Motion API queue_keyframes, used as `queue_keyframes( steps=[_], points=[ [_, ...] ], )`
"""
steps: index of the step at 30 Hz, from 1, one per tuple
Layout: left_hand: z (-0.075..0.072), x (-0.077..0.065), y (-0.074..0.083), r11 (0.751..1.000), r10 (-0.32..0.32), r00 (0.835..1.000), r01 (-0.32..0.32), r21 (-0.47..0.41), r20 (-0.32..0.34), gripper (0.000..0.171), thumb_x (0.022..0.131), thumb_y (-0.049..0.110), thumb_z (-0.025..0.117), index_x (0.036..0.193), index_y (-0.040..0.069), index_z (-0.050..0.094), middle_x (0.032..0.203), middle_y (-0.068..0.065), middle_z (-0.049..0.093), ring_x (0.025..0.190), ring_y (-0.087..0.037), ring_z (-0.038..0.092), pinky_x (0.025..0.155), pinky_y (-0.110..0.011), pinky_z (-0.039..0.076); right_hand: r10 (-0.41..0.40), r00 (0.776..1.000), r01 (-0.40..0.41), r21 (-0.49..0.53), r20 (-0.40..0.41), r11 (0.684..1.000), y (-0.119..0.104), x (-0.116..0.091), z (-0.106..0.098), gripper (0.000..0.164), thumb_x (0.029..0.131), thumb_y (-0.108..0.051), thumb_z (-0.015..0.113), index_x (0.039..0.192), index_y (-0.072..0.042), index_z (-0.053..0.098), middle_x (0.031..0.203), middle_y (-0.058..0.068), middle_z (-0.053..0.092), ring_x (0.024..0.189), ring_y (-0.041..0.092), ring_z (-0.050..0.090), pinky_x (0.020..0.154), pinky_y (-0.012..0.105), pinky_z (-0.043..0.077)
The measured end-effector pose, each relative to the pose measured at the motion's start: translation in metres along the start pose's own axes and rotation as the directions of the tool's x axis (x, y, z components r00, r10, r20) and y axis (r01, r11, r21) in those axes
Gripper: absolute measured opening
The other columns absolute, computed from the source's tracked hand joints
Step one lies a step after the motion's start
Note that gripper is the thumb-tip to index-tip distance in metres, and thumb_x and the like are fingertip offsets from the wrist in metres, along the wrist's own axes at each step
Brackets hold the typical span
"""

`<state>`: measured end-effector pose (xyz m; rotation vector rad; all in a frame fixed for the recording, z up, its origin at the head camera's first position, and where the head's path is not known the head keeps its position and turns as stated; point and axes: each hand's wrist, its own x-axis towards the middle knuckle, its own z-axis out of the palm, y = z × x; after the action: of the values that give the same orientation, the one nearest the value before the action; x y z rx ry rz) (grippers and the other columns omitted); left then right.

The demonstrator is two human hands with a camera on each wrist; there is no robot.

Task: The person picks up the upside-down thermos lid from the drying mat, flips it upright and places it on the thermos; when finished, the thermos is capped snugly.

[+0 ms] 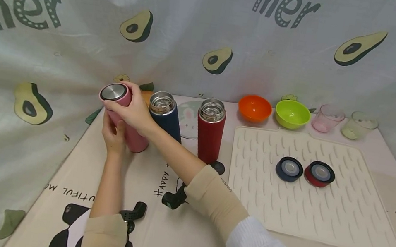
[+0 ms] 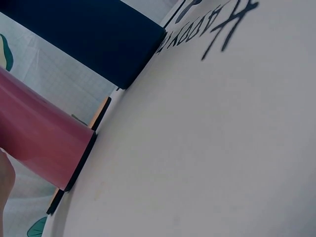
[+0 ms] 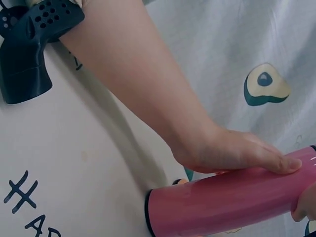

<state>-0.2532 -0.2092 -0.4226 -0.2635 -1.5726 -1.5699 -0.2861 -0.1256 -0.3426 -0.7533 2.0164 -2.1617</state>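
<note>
A pink thermos flask [image 1: 136,139] with a silver-topped lid [image 1: 113,92] stands at the far left of the table. My left hand [image 1: 113,135] grips its body from the near side, thumb along the wall; the right wrist view shows this left hand [image 3: 232,153] across the pink wall. Higher up, my right hand [image 1: 130,108] holds the lid end between thumb and fingers. Just to the right stands a navy flask [image 1: 166,117], its steel mouth uncovered. Beside that is a red flask [image 1: 209,135], also without a lid.
On a cream ridged drying mat [image 1: 313,214] lie a navy lid [image 1: 289,169] and a red lid [image 1: 320,174]. Behind the mat are an orange bowl [image 1: 254,109], a green bowl [image 1: 292,114], a pink cup [image 1: 328,118] and a greenish clear cup [image 1: 359,125]. An avocado-print curtain hangs behind.
</note>
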Motion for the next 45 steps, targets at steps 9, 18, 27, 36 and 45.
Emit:
queue_keyframes(
  steps=[9,18,27,36,45],
  points=[
    [0.004,0.002,-0.003,1.000,0.017,0.999,-0.017,0.004,0.040,0.094,0.077,0.057,0.061,0.129,-0.017,0.034,0.114,0.007,0.053,0.101,-0.008,0.050,0.090,-0.022,0.039,0.001,1.000,-0.002,-0.038,-0.023,0.999,-0.001,-0.001,-0.004,0.062,0.081,-0.016,0.067,0.134,-0.009,0.034,0.121,0.001,0.045,0.102,0.006,0.048,0.082,0.015,0.043],
    [0.003,0.013,-0.001,1.000,0.013,1.000,-0.013,-0.002,0.000,0.099,0.074,0.060,0.063,0.129,-0.017,0.034,0.116,0.001,0.054,0.104,-0.009,0.050,0.092,-0.023,0.038,-0.028,0.999,0.028,-0.012,-0.027,1.000,-0.009,0.008,0.001,0.063,0.078,-0.016,0.072,0.128,-0.010,0.035,0.115,-0.004,0.045,0.097,0.003,0.049,0.078,0.015,0.045],
    [0.006,0.017,-0.002,1.000,0.008,1.000,-0.008,0.008,0.005,0.102,0.072,0.062,0.063,0.128,-0.018,0.033,0.120,-0.003,0.053,0.107,-0.008,0.049,0.095,-0.024,0.036,0.012,1.000,-0.012,-0.001,0.009,1.000,-0.011,0.012,-0.003,0.062,0.082,-0.013,0.066,0.136,-0.009,0.034,0.121,0.002,0.047,0.099,0.006,0.050,0.080,0.014,0.044],
    [0.000,0.009,-0.005,1.000,0.003,1.000,-0.003,-0.004,0.005,0.098,0.075,0.058,0.063,0.129,-0.018,0.033,0.117,0.001,0.053,0.105,-0.009,0.050,0.093,-0.024,0.038,-0.005,0.999,0.000,-0.090,-0.051,0.996,-0.003,0.007,0.003,0.066,0.077,-0.022,0.073,0.129,-0.011,0.034,0.117,-0.003,0.042,0.099,0.004,0.046,0.077,0.014,0.044],
    [-0.001,0.002,-0.004,1.000,0.004,1.000,-0.004,0.030,0.017,0.097,0.076,0.059,0.061,0.129,-0.018,0.033,0.118,0.002,0.052,0.107,-0.008,0.048,0.095,-0.024,0.037,0.016,0.999,-0.018,-0.059,-0.037,0.998,0.000,0.002,0.002,0.064,0.078,-0.020,0.072,0.131,-0.009,0.037,0.117,-0.001,0.048,0.098,0.006,0.050,0.077,0.015,0.045]
  ],
)
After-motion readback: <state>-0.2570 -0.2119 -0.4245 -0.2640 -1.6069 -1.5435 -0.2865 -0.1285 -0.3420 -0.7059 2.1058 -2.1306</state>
